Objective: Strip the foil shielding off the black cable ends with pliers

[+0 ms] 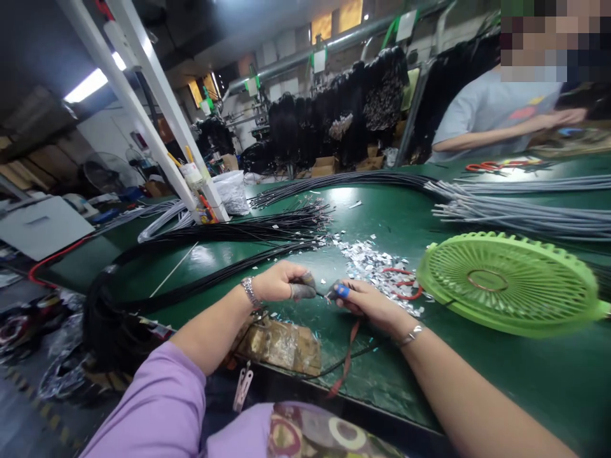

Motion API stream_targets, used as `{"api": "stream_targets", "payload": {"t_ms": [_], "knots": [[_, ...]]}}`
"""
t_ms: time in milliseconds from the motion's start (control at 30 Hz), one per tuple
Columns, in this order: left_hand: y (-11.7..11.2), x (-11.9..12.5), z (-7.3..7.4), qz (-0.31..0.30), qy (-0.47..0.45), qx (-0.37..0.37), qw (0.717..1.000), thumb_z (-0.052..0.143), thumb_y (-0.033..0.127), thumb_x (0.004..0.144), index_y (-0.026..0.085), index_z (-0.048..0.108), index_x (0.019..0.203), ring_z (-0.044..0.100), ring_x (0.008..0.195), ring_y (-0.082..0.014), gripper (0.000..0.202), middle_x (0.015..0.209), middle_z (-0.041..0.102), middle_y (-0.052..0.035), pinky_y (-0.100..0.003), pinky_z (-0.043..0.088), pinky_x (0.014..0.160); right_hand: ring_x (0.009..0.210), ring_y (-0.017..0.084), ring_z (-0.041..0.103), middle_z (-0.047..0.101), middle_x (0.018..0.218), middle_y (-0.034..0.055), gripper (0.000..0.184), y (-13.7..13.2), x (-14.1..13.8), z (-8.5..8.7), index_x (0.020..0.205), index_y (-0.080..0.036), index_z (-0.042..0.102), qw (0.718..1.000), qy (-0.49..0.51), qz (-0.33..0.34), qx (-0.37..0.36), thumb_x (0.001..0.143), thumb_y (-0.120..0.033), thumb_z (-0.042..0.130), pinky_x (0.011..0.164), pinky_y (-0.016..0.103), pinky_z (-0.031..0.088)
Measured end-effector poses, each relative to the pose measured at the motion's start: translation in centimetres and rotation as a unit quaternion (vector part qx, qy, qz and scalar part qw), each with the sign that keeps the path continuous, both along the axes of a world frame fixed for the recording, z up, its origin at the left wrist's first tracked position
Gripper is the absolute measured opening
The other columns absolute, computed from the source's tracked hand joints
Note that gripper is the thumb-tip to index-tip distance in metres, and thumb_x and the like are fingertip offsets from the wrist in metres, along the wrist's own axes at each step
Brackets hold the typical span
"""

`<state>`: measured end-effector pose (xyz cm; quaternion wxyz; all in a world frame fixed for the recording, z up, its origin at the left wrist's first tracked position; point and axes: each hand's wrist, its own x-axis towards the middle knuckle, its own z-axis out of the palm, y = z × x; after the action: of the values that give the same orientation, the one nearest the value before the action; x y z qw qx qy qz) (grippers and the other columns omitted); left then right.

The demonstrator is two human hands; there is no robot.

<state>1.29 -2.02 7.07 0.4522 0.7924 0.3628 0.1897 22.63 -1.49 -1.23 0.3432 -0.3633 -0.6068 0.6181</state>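
Note:
My left hand point(282, 281) is closed in a pinch, with grey finger covers on thumb and forefinger, gripping the end of a thin black cable point(321, 295). My right hand point(365, 302), a blue cover on one fingertip, pinches the same cable end from the other side. The two hands nearly touch over the green table point(501, 375). A bundle of black cables point(229, 232) runs left from them. A heap of silver foil scraps point(377, 264) and red-handled scissors point(405, 287) lie just beyond my right hand.
A green plastic fan grille point(508, 283) lies to the right. Grey cables point(520, 213) stretch along the far right. A taped packet point(281, 343) sits at the near edge. White posts point(157, 121) rise at the left. A co-worker point(496, 114) works at the far right.

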Motion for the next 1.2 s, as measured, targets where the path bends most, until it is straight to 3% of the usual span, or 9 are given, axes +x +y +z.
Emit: {"api": "stream_targets", "payload": {"t_ms": [133,267,400,533,633,767,900,1000,1200], "knots": [[-4.4,-3.3,2.6,0.072,0.011,0.103,0.992,0.064,0.038,0.075,0.012,0.065,0.071,0.053,0.054,-0.0105,0.026,0.059,0.060,-0.0027,-0.020,0.042,0.054,0.042,0.007,0.033,0.055,0.055,-0.0012,0.039,0.1,0.1,-0.1,0.065,-0.018,0.061,0.998,-0.039,0.015,0.051,0.070,-0.057,0.062,0.038,0.021,0.021],[-10.4,-7.0,2.2,0.160,0.014,0.122,0.979,0.064,0.042,0.076,0.013,0.066,0.071,0.059,0.062,-0.0126,0.029,0.069,0.066,-0.0066,-0.021,0.046,0.060,0.042,0.011,0.039,0.056,0.053,-0.0001,0.036,-0.1,0.1,0.4,0.063,-0.021,0.065,0.984,-0.082,0.037,0.157,0.075,-0.054,0.059,0.037,0.023,0.026],[-16.1,-9.8,-2.0,0.324,-0.078,0.037,0.942,0.067,0.052,0.070,0.012,0.064,0.069,0.048,0.044,-0.0069,0.040,0.055,0.060,-0.0022,-0.017,0.038,0.044,0.045,0.016,0.048,0.054,0.047,0.0004,0.041,-0.9,-0.4,1.0,0.064,-0.023,0.068,0.964,-0.148,0.080,0.206,0.071,-0.063,0.059,0.043,0.029,0.038],[-19.7,-10.6,-7.8,0.448,-0.263,-0.097,0.849,0.073,0.060,0.058,0.012,0.057,0.066,0.032,0.029,-0.0022,0.051,0.042,0.052,0.0030,-0.015,0.020,0.031,0.044,0.019,0.051,0.058,0.048,0.0032,0.048,-1.9,-1.3,1.0,0.067,-0.026,0.070,0.956,-0.165,0.086,0.226,0.069,-0.071,0.055,0.041,0.032,0.042],[-20.6,-10.1,-11.0,0.458,-0.366,-0.163,0.794,0.077,0.062,0.048,0.013,0.055,0.065,0.033,0.027,-0.0026,0.057,0.043,0.053,0.0028,-0.016,0.016,0.028,0.052,0.023,0.059,0.069,0.065,0.0063,0.040,-3.2,-2.5,1.3,0.075,-0.028,0.073,0.951,-0.163,0.112,0.236,0.070,-0.066,0.059,0.042,0.033,0.046],[-20.5,-9.2,-12.6,0.429,-0.454,-0.192,0.757,0.082,0.057,0.044,0.013,0.054,0.064,0.036,0.030,-0.0025,0.056,0.049,0.055,0.0022,-0.016,0.015,0.028,0.056,0.023,0.061,0.069,0.068,0.0053,0.018,-6.9,-5.5,2.2,0.084,-0.029,0.071,0.923,-0.135,0.131,0.336,0.076,-0.042,0.061,0.047,0.033,0.048],[-20.4,-8.5,-12.9,0.374,-0.493,-0.211,0.756,0.081,0.055,0.048,0.013,0.054,0.066,0.034,0.031,-0.0017,0.054,0.049,0.052,0.0036,-0.017,0.015,0.030,0.078,0.026,0.065,0.069,0.092,0.0084,0.026,-10.7,-9.4,2.0,0.093,-0.027,0.066,0.879,-0.122,0.106,0.448,0.071,-0.019,0.055,0.064,0.036,0.052],[-20.6,-8.1,-13.0,0.343,-0.494,-0.229,0.766,0.080,0.057,0.049,0.013,0.053,0.065,0.031,0.030,-0.0021,0.054,0.043,0.047,0.0054,-0.018,0.014,0.030,0.087,0.026,0.065,0.065,0.111,0.0109,0.030,-12.2,-11.8,1.1,0.093,-0.023,0.063,0.845,-0.148,0.108,0.503,0.066,-0.013,0.053,0.069,0.037,0.054],[-20.9,-7.8,-13.0,0.331,-0.483,-0.257,0.769,0.079,0.058,0.050,0.015,0.051,0.068,0.030,0.026,-0.0036,0.055,0.037,0.045,0.0066,-0.018,0.013,0.030,0.079,0.022,0.066,0.066,0.105,0.0110,0.037,-13.1,-13.7,0.2,0.103,-0.021,0.059,0.802,-0.186,0.121,0.554,0.070,-0.009,0.050,0.063,0.031,0.052]]}}
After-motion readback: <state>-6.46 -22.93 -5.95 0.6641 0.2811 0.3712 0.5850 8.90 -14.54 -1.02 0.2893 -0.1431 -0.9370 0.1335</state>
